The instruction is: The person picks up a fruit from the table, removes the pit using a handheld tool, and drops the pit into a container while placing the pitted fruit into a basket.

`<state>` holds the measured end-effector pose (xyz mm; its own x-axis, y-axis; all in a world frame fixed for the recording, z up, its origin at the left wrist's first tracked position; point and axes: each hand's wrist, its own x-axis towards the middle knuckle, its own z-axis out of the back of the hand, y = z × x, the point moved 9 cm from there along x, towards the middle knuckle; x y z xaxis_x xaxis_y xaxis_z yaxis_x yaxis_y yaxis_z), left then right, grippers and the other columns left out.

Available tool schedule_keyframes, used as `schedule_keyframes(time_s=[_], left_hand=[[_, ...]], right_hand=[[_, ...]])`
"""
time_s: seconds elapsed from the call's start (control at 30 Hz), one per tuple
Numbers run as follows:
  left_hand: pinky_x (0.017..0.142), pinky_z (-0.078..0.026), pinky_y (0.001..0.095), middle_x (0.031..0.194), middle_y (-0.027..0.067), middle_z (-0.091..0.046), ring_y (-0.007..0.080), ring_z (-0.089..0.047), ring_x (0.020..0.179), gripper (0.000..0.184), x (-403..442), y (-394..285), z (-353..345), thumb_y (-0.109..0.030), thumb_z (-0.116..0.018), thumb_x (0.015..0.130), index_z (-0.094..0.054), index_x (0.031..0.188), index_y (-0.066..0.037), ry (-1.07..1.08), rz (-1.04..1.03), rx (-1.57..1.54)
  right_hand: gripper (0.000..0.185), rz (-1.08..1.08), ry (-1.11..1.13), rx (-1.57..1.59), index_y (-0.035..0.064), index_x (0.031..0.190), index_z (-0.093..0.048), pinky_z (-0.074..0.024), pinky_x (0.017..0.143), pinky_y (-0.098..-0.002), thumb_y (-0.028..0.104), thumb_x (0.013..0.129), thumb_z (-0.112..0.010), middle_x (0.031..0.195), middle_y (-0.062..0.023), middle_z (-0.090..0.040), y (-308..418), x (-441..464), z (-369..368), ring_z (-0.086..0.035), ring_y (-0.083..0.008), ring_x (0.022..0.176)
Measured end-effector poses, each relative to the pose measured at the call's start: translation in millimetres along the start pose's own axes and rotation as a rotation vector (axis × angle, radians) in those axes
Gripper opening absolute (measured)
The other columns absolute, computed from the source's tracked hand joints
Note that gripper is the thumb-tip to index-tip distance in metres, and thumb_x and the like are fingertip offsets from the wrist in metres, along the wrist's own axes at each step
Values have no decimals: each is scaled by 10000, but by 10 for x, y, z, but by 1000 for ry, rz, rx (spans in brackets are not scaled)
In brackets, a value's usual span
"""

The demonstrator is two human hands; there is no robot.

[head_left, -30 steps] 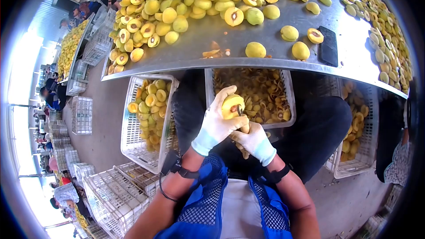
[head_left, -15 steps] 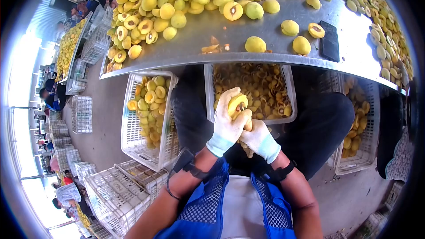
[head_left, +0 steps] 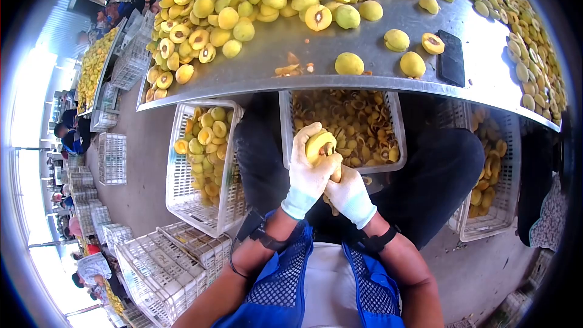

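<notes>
In my gloved left hand (head_left: 305, 173) is a yellow peach half (head_left: 317, 144), its cut side and brown stone area turned toward my right hand. My gloved right hand (head_left: 350, 193) presses up against the fruit, thumb at the cut face. Its fingers are closed around a small pitting tool (head_left: 336, 174), mostly hidden by the glove; only a tan part shows. Both hands are together over the near edge of a white crate (head_left: 396, 123) of peach scraps between my knees.
A metal table (head_left: 273, 61) ahead bears heaped peach halves (head_left: 243, 0), a few loose ones and a black phone (head_left: 450, 58). Crates of fruit stand at left (head_left: 176, 176) and right (head_left: 513, 194). Stacked crates (head_left: 161, 267) are at lower left. Other people work far left.
Both hands have shifted slightly left, still on the same peach half. The fruit is tilted a little differently, and the metal tip seen earlier at the cut face is harder to see.
</notes>
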<state>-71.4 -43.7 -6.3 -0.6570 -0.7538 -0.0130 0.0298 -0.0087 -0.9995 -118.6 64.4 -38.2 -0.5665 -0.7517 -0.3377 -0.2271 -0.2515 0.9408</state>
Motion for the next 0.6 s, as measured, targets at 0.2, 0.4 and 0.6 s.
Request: schedule_keyframes(time_s=[0.2, 0.4, 0.6], left_hand=[[930, -545, 313, 1279, 103, -562, 189, -616, 1072, 631, 16, 63, -4, 38, -759, 760, -543, 1347, -41, 35, -63, 61], [943, -547, 321, 1270, 118, -585, 199, -627, 1092, 629, 41, 4, -10, 50, -746, 761, -530, 1346, -26, 59, -78, 107], [951, -544, 306, 1245, 109, -604, 175, -628, 1087, 656, 30, -54, -39, 116, -695, 796, -461, 1396, -13, -11, -75, 31]], right_hand=[[272, -228, 151, 118, 2, 744, -586, -433, 372, -279, 153, 958, -657, 576, -48, -605, 87, -68, -21, -563, -134, 400], [227, -246, 177, 127, 3, 774, -599, -440, 392, -274, 134, 952, -653, 590, -52, -621, 65, -78, -15, -578, -146, 419], [196, 115, -124, -72, -17, 854, -622, -471, 438, -284, 145, 955, -667, 622, -67, -648, 95, 0, 58, -616, -136, 482]])
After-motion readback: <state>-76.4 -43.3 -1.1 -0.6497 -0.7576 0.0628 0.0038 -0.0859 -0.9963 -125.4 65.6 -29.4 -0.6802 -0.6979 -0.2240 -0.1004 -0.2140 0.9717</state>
